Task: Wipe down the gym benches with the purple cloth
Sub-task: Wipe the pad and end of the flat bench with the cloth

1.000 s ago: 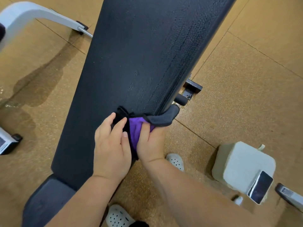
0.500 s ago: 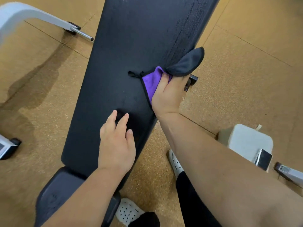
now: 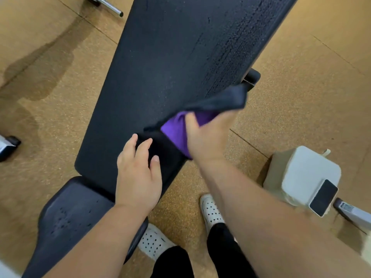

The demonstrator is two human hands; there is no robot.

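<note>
A long black padded gym bench [image 3: 170, 63] runs from the lower left to the top of the view, with its separate seat pad [image 3: 72, 219] below. My right hand [image 3: 206, 137] is shut on the purple cloth [image 3: 176, 131], which has a dark side flapping out over the bench's right edge. The cloth lies against the lower right part of the long pad. My left hand [image 3: 138, 175] rests flat on the near end of that pad, fingers spread, holding nothing.
The floor is tan cork tile with a darker wet-looking patch [image 3: 40, 63] at the left. A white block [image 3: 303, 173] with a phone [image 3: 323, 197] on it stands at the right. Chrome and white machine parts [image 3: 108, 6] sit nearby. My white shoes [image 3: 210, 209] are below.
My right hand first pushed the cloth up along the bench's right edge, then drew it back down toward me. My left hand stayed pressed on the pad's near end.
</note>
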